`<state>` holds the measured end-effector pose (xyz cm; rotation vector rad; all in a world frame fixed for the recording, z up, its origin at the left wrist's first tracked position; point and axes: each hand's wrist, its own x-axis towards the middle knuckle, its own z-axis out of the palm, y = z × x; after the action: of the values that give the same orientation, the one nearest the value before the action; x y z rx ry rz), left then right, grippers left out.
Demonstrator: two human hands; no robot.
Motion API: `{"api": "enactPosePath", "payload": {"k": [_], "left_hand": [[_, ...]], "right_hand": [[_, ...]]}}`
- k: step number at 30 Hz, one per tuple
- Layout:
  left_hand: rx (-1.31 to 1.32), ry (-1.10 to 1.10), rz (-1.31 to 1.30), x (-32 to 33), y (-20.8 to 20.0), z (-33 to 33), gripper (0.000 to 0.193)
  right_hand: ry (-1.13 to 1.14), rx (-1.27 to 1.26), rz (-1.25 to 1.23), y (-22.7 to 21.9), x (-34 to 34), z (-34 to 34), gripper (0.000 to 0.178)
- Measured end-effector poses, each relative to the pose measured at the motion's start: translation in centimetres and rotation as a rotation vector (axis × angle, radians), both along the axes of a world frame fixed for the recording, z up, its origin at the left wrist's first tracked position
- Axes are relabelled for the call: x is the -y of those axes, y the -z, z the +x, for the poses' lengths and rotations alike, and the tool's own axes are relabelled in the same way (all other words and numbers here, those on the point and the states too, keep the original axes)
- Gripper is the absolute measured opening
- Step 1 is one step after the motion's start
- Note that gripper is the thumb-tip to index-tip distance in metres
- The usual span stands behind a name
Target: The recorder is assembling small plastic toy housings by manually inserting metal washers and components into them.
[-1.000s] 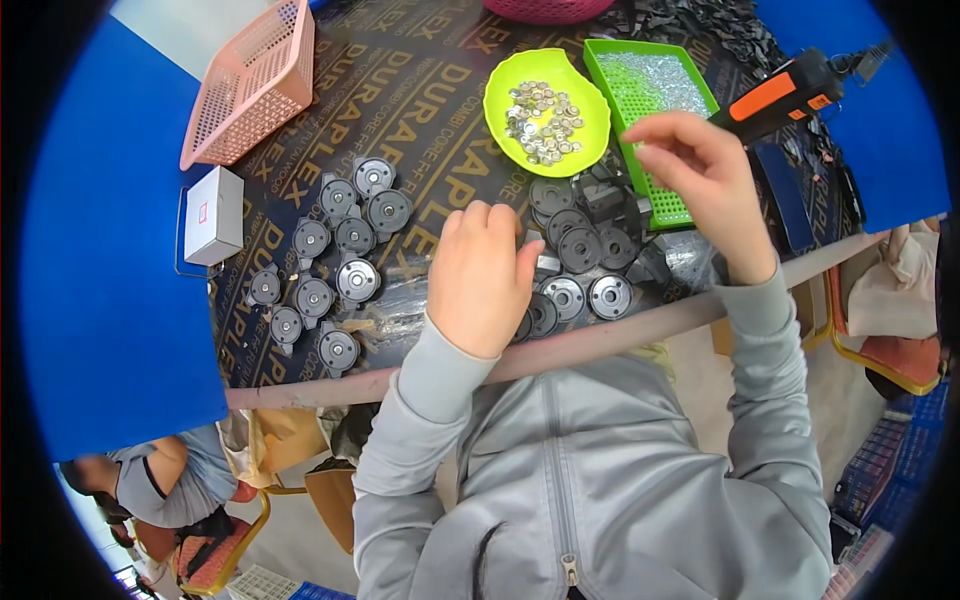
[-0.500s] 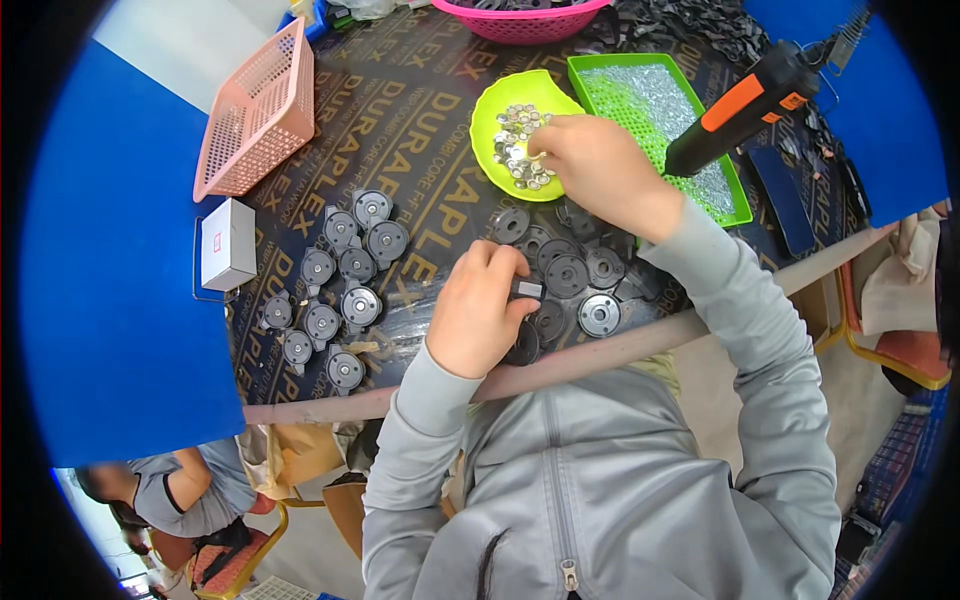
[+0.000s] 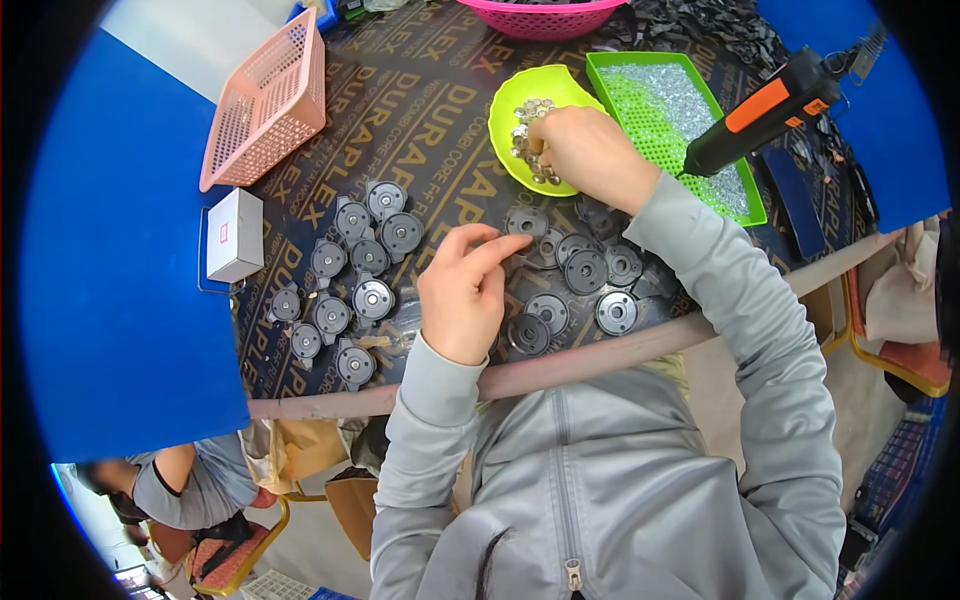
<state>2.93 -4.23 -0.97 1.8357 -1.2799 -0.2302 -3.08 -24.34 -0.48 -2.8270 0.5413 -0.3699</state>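
My right hand (image 3: 592,152) reaches into a yellow-green bowl (image 3: 507,93) that holds small round silvery metal caps (image 3: 540,108). Its fingers are bent together among the caps, and whatever is between them is hidden. My left hand (image 3: 464,292) hovers over the table's near part with thumb and fingers apart, nothing visible in it. The index fingertip is at the edge of a dark round plastic disc (image 3: 526,224); touching or just above it, I cannot tell. More loose discs with centre holes (image 3: 585,271) lie right of that hand. Left of it sit several disc assemblies with metal centres (image 3: 373,299).
A green tray (image 3: 642,150) of small clear-silvery pieces stands right of the bowl. Over it hangs a black-and-orange electric screwdriver (image 3: 755,115). A pink basket (image 3: 270,100) and white box (image 3: 235,235) stand left, a magenta basket (image 3: 545,20) far back. Blue partitions (image 3: 120,260) flank the table.
My left hand has let go of a small dark part with a light rectangle and opened, its index finger now stretched toward a disc. My right hand stays in the bowl, fingers deeper among the caps.
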Motion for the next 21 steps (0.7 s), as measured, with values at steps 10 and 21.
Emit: {"api": "enactPosePath", "payload": {"k": [10, 21], "left_hand": [[-0.302, -0.061, 0.047, -0.1, 0.2, -0.1, 0.014], [-0.77, 0.029, -0.118, -0.8, -0.3, 0.6, 0.028]], "right_hand": [[-0.049, 0.085, 0.104, 0.5, 0.6, -0.4, 0.011], [-0.049, 0.114, 0.191, -0.4, 1.0, -1.3, 0.008]]}}
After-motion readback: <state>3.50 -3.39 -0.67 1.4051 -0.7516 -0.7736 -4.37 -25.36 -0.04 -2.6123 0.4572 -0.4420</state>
